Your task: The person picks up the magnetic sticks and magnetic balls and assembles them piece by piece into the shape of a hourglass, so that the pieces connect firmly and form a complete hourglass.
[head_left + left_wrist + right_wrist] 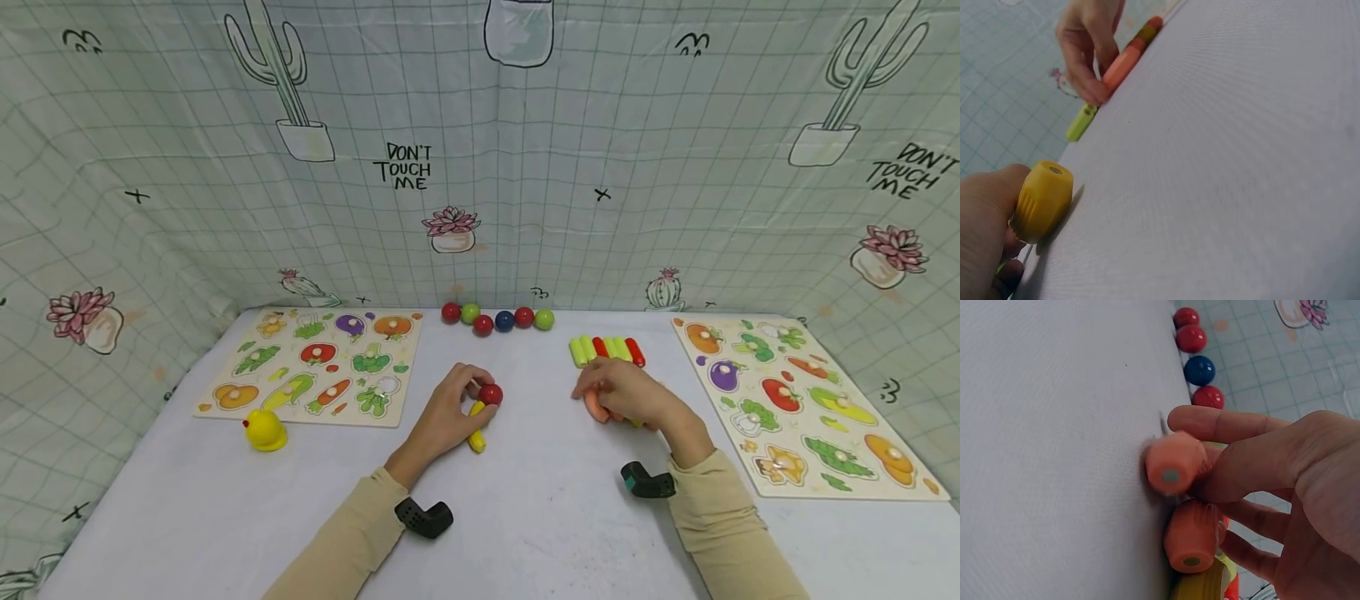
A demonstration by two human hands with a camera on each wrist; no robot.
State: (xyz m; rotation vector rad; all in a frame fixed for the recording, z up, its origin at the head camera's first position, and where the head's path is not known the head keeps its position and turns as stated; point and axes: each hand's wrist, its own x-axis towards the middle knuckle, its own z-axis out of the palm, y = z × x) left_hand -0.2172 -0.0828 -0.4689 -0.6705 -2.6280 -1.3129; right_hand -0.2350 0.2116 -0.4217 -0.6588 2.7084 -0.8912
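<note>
In the head view my left hand (450,412) curls round a yellow stick (477,442), with a red ball (491,394) at its fingertips. The same stick (1042,203) shows against my left hand (985,225) in the left wrist view, which does not show the ball. My right hand (630,392) pinches an orange stick (596,406); in the right wrist view this stick (1175,462) is between thumb and fingers of my right hand (1272,469). A second orange stick (1192,537) lies below it, beside a yellow one (1200,584).
Green and red sticks (587,350) lie in a row beyond my right hand. Several balls, one of them blue (504,320), line the back edge. Vegetable boards stand left (285,358) and right (813,417). A yellow duck (266,431) is near the left board.
</note>
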